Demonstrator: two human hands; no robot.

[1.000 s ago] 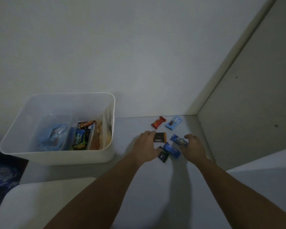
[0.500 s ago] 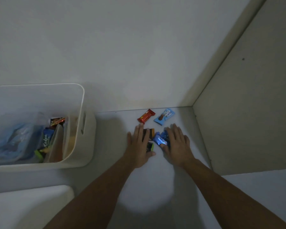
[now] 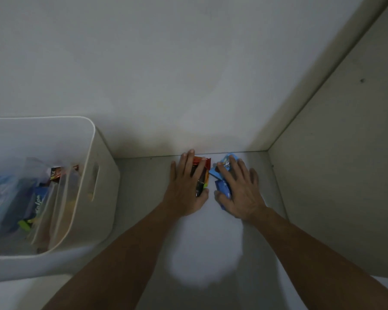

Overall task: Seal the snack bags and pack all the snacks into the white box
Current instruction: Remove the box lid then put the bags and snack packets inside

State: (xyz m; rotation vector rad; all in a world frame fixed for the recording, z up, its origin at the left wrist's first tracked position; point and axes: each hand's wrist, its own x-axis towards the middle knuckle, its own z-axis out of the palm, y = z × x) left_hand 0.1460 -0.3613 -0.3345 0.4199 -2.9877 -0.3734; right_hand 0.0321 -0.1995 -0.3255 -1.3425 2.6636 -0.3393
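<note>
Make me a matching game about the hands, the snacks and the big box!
Things:
1. left hand
2. right hand
3. white box
4. red wrapper

Places or states:
A. holds bagged snacks, at the left edge of the picture
B. lies over the blue packets
C. peeks out under fingertips near the back wall
D. lies over the dark and orange packets

Pairs: 1-D, 2-B, 3-A, 4-C

Red/dark snack bars (image 3: pixel 201 175) under my left hand (image 3: pixel 187 189), blue packs (image 3: pixel 222 186) under my right hand (image 3: pixel 239 190), white box (image 3: pixel 103 175) w/ bagged snacks at left.
</note>
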